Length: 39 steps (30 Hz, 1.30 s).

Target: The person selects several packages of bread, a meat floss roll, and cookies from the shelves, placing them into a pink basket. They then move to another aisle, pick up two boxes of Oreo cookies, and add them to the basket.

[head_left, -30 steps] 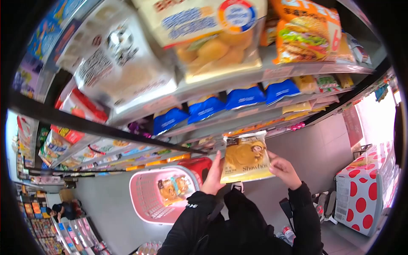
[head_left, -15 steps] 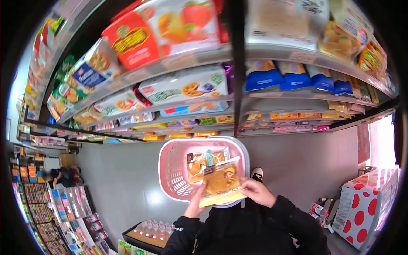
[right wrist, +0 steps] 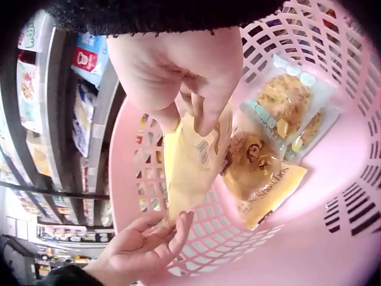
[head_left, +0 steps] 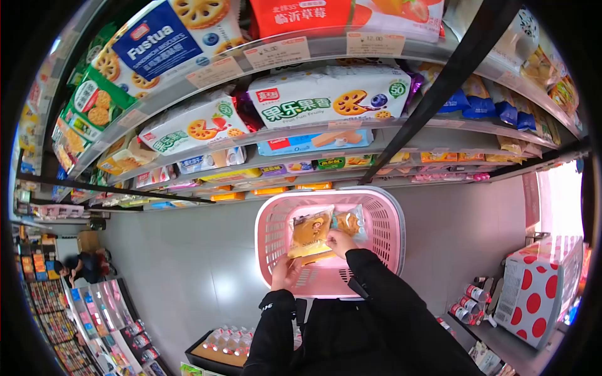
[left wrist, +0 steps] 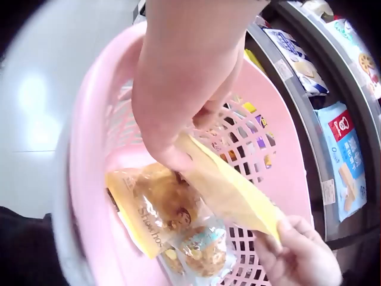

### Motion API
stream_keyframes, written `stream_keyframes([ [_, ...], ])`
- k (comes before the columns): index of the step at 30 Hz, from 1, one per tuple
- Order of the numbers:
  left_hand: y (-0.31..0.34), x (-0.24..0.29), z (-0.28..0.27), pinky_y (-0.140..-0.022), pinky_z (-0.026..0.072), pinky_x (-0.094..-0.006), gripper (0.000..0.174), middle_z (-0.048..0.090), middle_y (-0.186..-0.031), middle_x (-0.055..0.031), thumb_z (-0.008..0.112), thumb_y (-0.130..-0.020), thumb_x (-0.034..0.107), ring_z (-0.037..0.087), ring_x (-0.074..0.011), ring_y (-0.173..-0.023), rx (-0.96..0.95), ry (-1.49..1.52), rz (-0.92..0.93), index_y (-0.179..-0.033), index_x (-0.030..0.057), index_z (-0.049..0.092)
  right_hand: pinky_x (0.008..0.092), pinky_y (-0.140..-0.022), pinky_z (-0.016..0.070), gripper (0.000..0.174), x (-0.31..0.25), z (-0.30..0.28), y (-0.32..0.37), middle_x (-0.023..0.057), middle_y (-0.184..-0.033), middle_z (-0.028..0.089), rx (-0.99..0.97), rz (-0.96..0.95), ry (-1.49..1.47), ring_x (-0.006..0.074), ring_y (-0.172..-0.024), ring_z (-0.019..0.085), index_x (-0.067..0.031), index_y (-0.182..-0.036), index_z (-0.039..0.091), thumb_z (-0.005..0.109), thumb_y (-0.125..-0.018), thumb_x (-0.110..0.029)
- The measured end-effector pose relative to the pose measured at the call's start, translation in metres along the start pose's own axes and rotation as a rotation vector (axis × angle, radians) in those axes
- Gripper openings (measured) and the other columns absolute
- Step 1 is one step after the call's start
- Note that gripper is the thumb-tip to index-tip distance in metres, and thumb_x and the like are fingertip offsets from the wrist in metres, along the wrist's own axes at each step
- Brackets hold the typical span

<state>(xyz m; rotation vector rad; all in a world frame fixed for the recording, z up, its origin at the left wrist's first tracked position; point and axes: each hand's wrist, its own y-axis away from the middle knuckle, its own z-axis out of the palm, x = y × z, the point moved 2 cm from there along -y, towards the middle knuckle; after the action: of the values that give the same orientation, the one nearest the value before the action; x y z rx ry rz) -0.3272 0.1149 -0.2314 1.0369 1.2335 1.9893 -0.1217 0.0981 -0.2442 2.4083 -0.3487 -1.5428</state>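
Note:
A yellow and clear "Showhos" bread packet (head_left: pixel 309 230) is inside the pink basket (head_left: pixel 268 216), between both hands. My right hand (head_left: pixel 340 242) pinches one end with thumb and fingers. At the opposite end, my left hand (head_left: pixel 286 273) has the corner between thumb and fingers. The wrist views show this packet tilted on edge, its pale yellow back (right wrist: pixel 190 152) facing the right wrist camera. Beneath it lies a second Showhos bread packet (right wrist: pixel 253 164). Beside that one is a clear packet of nut-topped cookies (right wrist: pixel 289 107).
Shelves with biscuit packs (head_left: pixel 329 100) run along the front, just beyond the basket. Bottled drinks (head_left: pixel 229 340) stand in a box at the lower left. A red-dotted white carton (head_left: pixel 533 294) is at the right, and a person (head_left: pixel 81 266) is far left.
Both hands have carried the bread packet from beside the shelf down into the basket. The head view has swung left, and the basket now sits before the person.

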Motion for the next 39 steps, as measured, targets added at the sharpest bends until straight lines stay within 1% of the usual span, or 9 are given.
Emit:
stream_keyframes([
  [3,-0.012,-0.010,-0.001,-0.068,0.0479,-0.0279,0.020,0.050,-0.095,-0.0106,0.045,-0.079,0.007,0.050,-0.0210,-0.082,0.001,-0.058,-0.035,-0.100,0.0038,0.045,0.0313,-0.066,0.0434,0.010,0.022,0.009,0.014,0.0110,-0.077,0.057,0.000,0.177,-0.024,0.0218,-0.073,0.055,-0.0013,-0.078,0.053,0.056,-0.074,-0.009],
  [11,-0.023,-0.013,-0.012,-0.077,0.0441,-0.0374,0.022,0.050,-0.094,-0.0118,0.050,-0.078,0.014,0.050,-0.0254,-0.086,-0.168,-0.121,-0.037,-0.095,0.0003,0.046,0.0340,-0.064,0.0423,0.017,0.020,0.005,0.029,0.0164,-0.075,0.057,-0.150,0.036,-0.179,0.0258,-0.071,0.056,-0.0017,-0.082,0.056,0.052,-0.070,-0.013],
  [17,0.044,-0.028,0.095,-0.061,0.0436,-0.0312,0.020,0.051,-0.081,-0.0100,0.048,-0.077,0.013,0.050,-0.0202,-0.069,-0.278,-0.405,0.069,-0.095,0.0044,0.046,0.0277,-0.077,0.0404,0.027,-0.026,-0.176,0.095,0.0088,-0.093,0.055,-0.083,-0.155,-0.294,0.0152,-0.088,0.052,-0.0003,-0.097,0.052,0.051,-0.081,-0.023],
  [19,0.062,-0.048,0.133,-0.060,0.0444,-0.0293,0.014,0.055,-0.078,-0.0079,0.049,-0.077,0.011,0.052,-0.0188,-0.067,-0.369,-0.516,0.087,-0.090,0.0055,0.051,0.0266,-0.073,0.0431,0.024,0.003,-0.230,0.112,0.0047,-0.093,0.056,-0.002,-0.035,-0.679,0.0125,-0.085,0.053,-0.0038,-0.100,0.051,0.051,-0.082,-0.019],
  [25,0.109,-0.130,0.248,-0.065,0.0458,-0.0307,0.017,0.057,-0.085,-0.0114,0.046,-0.079,0.008,0.055,-0.0201,-0.070,-0.519,-0.634,0.094,-0.095,0.0041,0.052,0.0255,-0.060,0.0450,0.017,0.107,-0.430,0.153,0.0035,-0.073,0.055,0.749,0.043,-0.669,0.0117,-0.068,0.054,-0.0018,-0.090,0.052,0.053,-0.075,-0.009],
  [29,0.134,-0.184,0.318,-0.072,0.0456,-0.0318,0.018,0.057,-0.091,-0.0129,0.044,-0.083,0.009,0.057,-0.0225,-0.080,-0.651,-0.732,0.044,-0.099,0.0027,0.050,0.0267,-0.065,0.0448,0.024,0.190,-0.542,0.154,0.0105,-0.081,0.058,1.125,0.128,-0.501,0.0165,-0.072,0.056,0.0026,-0.094,0.052,0.053,-0.072,-0.007],
  [30,0.139,-0.196,0.331,-0.072,0.0454,-0.0314,0.020,0.056,-0.092,-0.0131,0.043,-0.083,0.009,0.056,-0.0223,-0.080,-0.675,-0.745,0.030,-0.100,0.0022,0.049,0.0247,-0.057,0.0431,0.029,0.210,-0.565,0.152,0.0059,-0.078,0.056,1.153,0.200,-0.327,0.0135,-0.068,0.054,0.0017,-0.102,0.048,0.053,-0.074,-0.005],
  [35,0.145,-0.233,0.362,-0.075,0.0450,-0.0307,0.022,0.055,-0.094,-0.0137,0.042,-0.084,0.008,0.056,-0.0221,-0.083,-0.706,-0.787,-0.062,-0.104,0.0006,0.046,0.0295,-0.069,0.0441,0.041,0.264,-0.625,0.136,0.0157,-0.091,0.056,1.168,0.279,-0.039,0.0213,-0.077,0.056,0.0064,-0.106,0.045,0.057,-0.071,-0.011],
  [39,0.141,-0.239,0.364,-0.074,0.0458,-0.0327,0.022,0.056,-0.093,-0.0158,0.043,-0.083,0.006,0.057,-0.0239,-0.080,-0.650,-0.835,-0.031,-0.103,-0.0004,0.047,0.0326,-0.073,0.0430,0.048,0.225,-0.644,0.143,0.0217,-0.094,0.054,1.100,0.412,0.078,0.0256,-0.082,0.055,0.0091,-0.105,0.045,0.060,-0.070,-0.021],
])
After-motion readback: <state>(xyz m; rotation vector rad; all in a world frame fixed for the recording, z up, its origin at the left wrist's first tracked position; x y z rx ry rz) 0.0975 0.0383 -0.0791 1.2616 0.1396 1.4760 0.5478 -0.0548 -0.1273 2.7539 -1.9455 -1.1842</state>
